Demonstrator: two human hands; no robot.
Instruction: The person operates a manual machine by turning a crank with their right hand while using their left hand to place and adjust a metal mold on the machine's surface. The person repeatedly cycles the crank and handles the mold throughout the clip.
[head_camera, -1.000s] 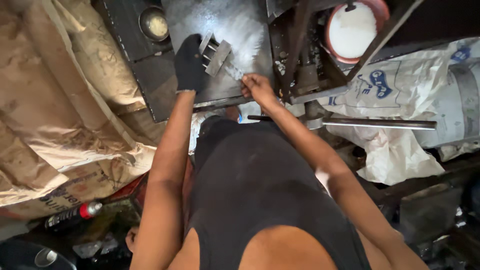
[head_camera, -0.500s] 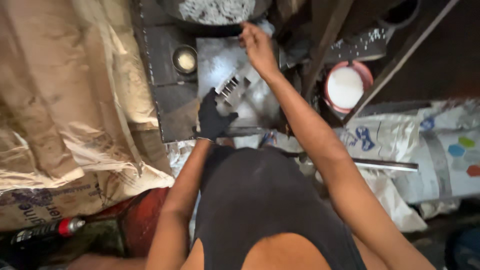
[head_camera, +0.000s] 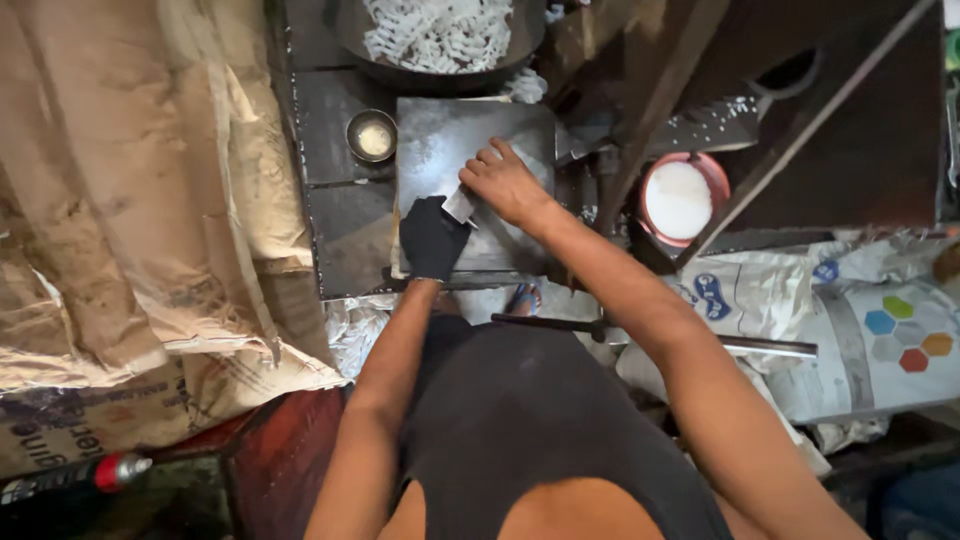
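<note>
My left hand (head_camera: 432, 238), in a black glove, grips the near end of a small flat metal tool (head_camera: 459, 205) lying on a grey steel plate (head_camera: 440, 130). My bare right hand (head_camera: 505, 183) comes in from the right, its fingers curled over the tool's far end. The two hands touch over the middle of the plate. Most of the tool is hidden under them. Just beyond the plate stands a wide dark pan (head_camera: 350, 30) full of white strips (head_camera: 440, 35).
A small metal bowl (head_camera: 372, 136) of pale powder sits left of the plate. On the right is a red-rimmed bowl (head_camera: 680, 198) of white powder under slanting metal bars. Brown sacks (head_camera: 130, 200) fill the left, printed bags (head_camera: 880, 330) the right, a spray can (head_camera: 80, 472) lies bottom left.
My right hand has drawn back from the pan to the plate and now meets the gloved left hand over the tool. The view has shifted, so the pan shows more fully.
</note>
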